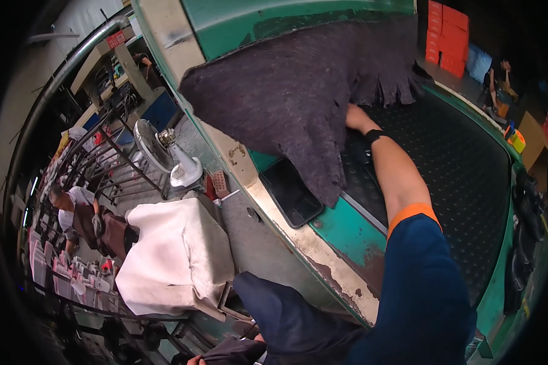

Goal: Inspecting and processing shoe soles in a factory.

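Hide [286,85], dark and ragged, drapes from the green machine [341,228] onto its black studded mat [456,158]; the right hand [356,117] reaches its edge, fingertips hidden, so I cannot tell whether the grip pinches; a broad hold would likely spare the thin strips [386,93]; best keep clear of the black device [289,194].

Factory workshop: green machine [348,236], aproned worker [111,230], stacked boxes [452,38].

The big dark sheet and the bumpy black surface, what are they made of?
The dark sheet looks like matte leather or suede: it's mottled, drapes in folds and has ragged edges. The black surface may be rubber, or perhaps plastic: it's dull, with rows of little bumps.
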